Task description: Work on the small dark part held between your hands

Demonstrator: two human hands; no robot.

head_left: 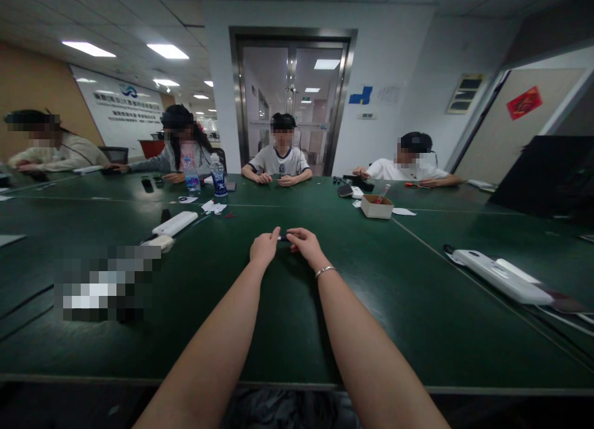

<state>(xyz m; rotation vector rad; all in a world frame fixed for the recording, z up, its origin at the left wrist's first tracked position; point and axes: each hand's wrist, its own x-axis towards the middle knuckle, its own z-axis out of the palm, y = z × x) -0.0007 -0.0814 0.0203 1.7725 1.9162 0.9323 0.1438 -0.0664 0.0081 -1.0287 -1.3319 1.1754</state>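
Over the middle of the green table (288, 317), both of my hands meet at a small dark stick-like thing (283, 238) with a pale or shiny end at its left. My left hand (264, 247) grips that left end, thumb up. Fingers of my right hand (304, 242), which wears a silver bracelet (325, 270) at the wrist, pinch the right end. The thing lies level between them, just above the tabletop. Fingers hide much of it, so I cannot tell its exact kind.
White oblong devices lie left (175, 223) and right (501, 277), with cables. Farther off are a small open box (377, 207) holding a few items, paper scraps (214, 207) and two bottles (218, 176). Several people sit along the far side, including one person (278, 160) opposite.
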